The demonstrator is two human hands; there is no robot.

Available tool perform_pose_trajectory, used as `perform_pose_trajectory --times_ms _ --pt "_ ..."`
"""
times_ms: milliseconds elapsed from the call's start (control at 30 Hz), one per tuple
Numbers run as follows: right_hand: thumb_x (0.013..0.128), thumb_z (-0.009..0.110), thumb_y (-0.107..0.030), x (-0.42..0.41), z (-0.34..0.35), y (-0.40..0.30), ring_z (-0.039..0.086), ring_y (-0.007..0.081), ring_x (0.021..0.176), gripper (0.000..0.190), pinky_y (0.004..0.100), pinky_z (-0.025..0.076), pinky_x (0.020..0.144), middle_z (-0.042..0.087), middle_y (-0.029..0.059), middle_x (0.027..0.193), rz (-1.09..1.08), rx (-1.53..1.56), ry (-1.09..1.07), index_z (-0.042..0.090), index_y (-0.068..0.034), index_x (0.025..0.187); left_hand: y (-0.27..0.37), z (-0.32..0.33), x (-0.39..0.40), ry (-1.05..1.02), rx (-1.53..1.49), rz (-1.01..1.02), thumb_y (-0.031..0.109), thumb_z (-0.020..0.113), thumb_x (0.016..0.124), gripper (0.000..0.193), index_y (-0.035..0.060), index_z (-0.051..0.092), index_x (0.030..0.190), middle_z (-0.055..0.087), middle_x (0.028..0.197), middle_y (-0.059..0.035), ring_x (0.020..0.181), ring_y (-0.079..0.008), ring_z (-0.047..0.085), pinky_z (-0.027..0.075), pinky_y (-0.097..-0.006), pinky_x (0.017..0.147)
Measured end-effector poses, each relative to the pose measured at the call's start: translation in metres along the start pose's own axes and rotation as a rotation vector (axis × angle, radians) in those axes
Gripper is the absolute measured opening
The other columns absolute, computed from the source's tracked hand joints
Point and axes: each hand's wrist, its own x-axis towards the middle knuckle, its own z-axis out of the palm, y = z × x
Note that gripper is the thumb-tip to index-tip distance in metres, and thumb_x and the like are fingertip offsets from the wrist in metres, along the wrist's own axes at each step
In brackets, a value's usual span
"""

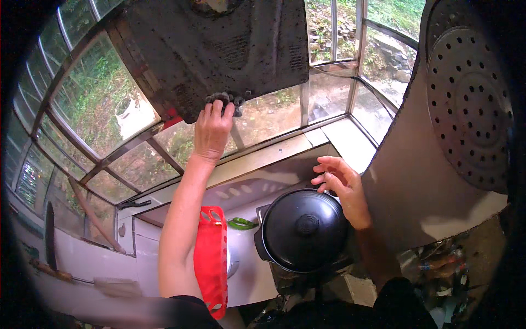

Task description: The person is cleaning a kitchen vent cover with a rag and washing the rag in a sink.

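Note:
My left hand (214,129) grips a dark, crumpled scouring pad (225,98) and presses it on the lower edge of a large dark metal panel (230,49), which looks like a grimy range hood by the windows. My right hand (343,187) is raised with fingers parted and slightly curled, holding nothing. Just below and left of it, a black lidded pot (306,230) sits on a stove. Green chili peppers (242,223) lie on the white counter between the pot and a red plastic basket (211,255).
A perforated round metal plate (468,107) stands at the right on a large light-coloured surface. Framed windows (267,119) and a tiled sill (267,152) run behind the stove. A cleaver-like dark blade (50,234) is at the far left.

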Motion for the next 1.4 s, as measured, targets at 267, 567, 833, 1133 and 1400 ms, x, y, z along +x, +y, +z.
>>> perform_pose_trajectory --times_ms 267,567,833,1133,1400 --pt "0.09 0.048 0.0 -0.003 0.002 0.006 0.062 0.0165 0.086 0.03 0.0261 0.051 0.071 0.058 0.0143 0.105 0.027 0.045 -0.002 0.049 0.003 0.119 -0.002 -0.014 0.048 -0.03 -0.022 -0.062 0.008 0.067 0.068 0.035 0.0128 0.06 0.102 0.05 0.089 -0.0089 0.085 -0.0261 0.055 0.049 -0.0345 0.071" --pt "0.094 0.049 -0.022 -0.001 0.0 -0.008 0.059 0.0209 0.095 0.039 0.0304 0.049 0.08 0.056 0.016 0.114 0.12 0.437 -0.126 0.047 0.002 0.124 -0.002 -0.021 0.007 -0.098 -0.032 -0.039 0.012 0.067 0.071 0.029 0.0145 0.062 0.099 0.05 0.086 -0.0071 0.085 -0.0253 0.054 0.048 -0.0355 0.069" --pt "0.085 0.051 -0.017 0.007 0.012 -0.02 0.043 0.0282 0.124 0.06 0.0368 0.036 0.101 0.042 0.0187 0.135 0.304 0.978 -0.364 0.031 0.006 0.137 0.018 -0.012 0.081 -0.027 -0.103 -0.05 0.014 0.068 0.073 0.03 0.0145 0.062 0.102 0.053 0.093 -0.0077 0.09 -0.0246 0.056 0.05 -0.036 0.075" --pt "0.054 0.047 0.012 0.01 0.018 -0.011 0.036 0.027 0.131 0.088 0.0379 0.031 0.107 0.037 0.0186 0.14 0.291 0.964 -0.336 0.026 0.005 0.139 -0.022 -0.029 -0.011 -0.25 0.01 -0.097 0.011 0.063 0.075 0.036 0.0111 0.06 0.111 0.052 0.1 -0.0117 0.095 -0.0306 0.054 0.046 -0.0404 0.081" --pt "0.063 0.052 0.006 -0.007 0.025 -0.001 0.04 0.0256 0.127 0.051 0.0389 0.034 0.103 0.04 0.0166 0.138 0.234 0.962 -0.321 0.05 -0.005 0.113 -0.033 -0.031 -0.028 -0.277 -0.047 -0.096 0.012 0.062 0.076 0.036 0.01 0.059 0.111 0.052 0.103 -0.0132 0.096 -0.0316 0.054 0.046 -0.041 0.08"
